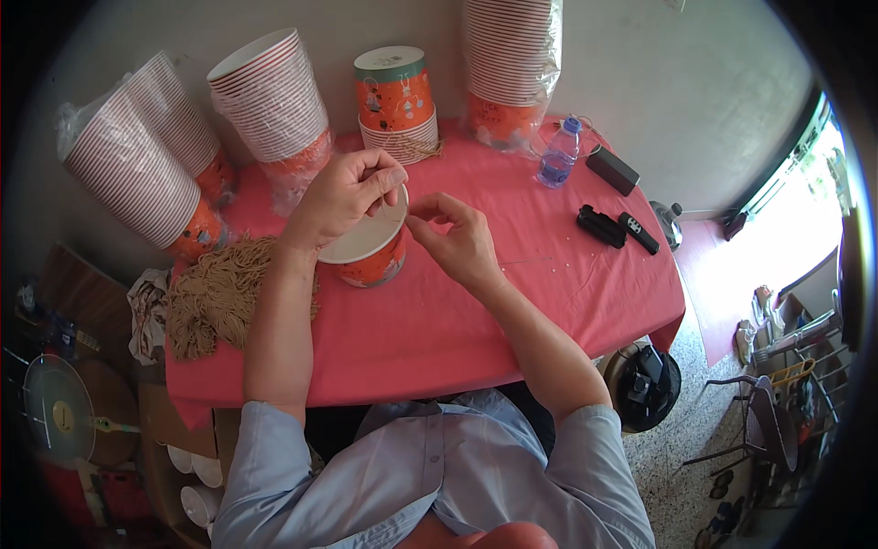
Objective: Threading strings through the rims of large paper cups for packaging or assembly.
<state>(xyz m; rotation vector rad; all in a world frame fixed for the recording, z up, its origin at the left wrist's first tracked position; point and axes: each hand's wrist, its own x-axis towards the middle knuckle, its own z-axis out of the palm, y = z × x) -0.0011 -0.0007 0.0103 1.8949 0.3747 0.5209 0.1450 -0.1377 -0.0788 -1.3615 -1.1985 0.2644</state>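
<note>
An orange printed paper bucket [368,267] with a white rim stands upright on the table, its open mouth facing up. Above its far rim is my left hand [347,194], thumb and fingers pinched together. My right hand [457,240] is at the bucket's right side, its thumb and forefinger closed close to the wall. What either pinch holds is too small to make out. To the left of the bucket, partly behind my left forearm, lies a heap of tan cords [219,297].
A pink cloth covers the table [540,302]. Along the wall stand nested bucket stacks [137,174] in clear plastic and an upside-down orange bucket [395,101] on a shorter stack. At right are a water bottle [560,157], a black box [613,171] and black devices [602,226].
</note>
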